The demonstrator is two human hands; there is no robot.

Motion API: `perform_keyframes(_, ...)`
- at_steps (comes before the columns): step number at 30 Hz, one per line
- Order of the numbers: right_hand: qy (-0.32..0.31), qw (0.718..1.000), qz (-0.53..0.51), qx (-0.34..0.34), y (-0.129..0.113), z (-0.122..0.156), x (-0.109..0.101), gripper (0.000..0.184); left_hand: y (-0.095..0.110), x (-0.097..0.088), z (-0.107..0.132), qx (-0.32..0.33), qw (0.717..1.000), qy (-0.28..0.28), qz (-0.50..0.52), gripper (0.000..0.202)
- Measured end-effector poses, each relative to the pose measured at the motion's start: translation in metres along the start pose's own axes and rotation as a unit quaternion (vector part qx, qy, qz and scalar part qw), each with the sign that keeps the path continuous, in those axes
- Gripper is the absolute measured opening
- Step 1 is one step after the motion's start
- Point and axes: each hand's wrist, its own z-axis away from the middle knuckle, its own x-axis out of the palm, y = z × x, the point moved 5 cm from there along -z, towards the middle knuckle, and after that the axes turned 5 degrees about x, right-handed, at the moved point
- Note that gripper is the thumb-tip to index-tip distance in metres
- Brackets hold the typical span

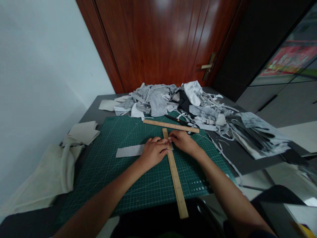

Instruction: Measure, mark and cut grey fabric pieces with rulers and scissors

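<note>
A grey fabric strip [130, 151] lies across the green cutting mat [138, 195]. Over it, at an angle, runs a long wooden ruler [176, 180], its near end jutting past the mat's front edge. My left hand [154, 152] rests with fingers stretched out, on the strip and against the ruler. Just right of the ruler's far end is my right hand [182, 140], its fingers pinched together at the strip's right end; what sits between the fingertips is too small to make out. A second wooden ruler [170, 126] lies beyond both hands, near black-handled scissors [182, 121].
Grey and white fabric scraps [158, 99] are heaped along the back of the dark table. Folded fabric [257, 132] lies at the right. Cream cloth [54, 172] hangs over the left edge, beside folded pieces [83, 132]. A wooden door [158, 43] stands behind.
</note>
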Motion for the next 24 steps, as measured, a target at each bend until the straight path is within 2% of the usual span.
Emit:
perform_keyframes(12,-0.021,1.0,0.011,0.001,-0.0061,0.003,-0.0022,0.017,0.0023,-0.0044,-0.001,-0.005,1.0,-0.007,0.004,0.016)
perform_keyframes(24,-0.039,0.999,-0.001,0.02,-0.0001,0.003,-0.001,0.018,0.0003,-0.0026,-0.001,0.0,1.0,0.002,0.014,0.013)
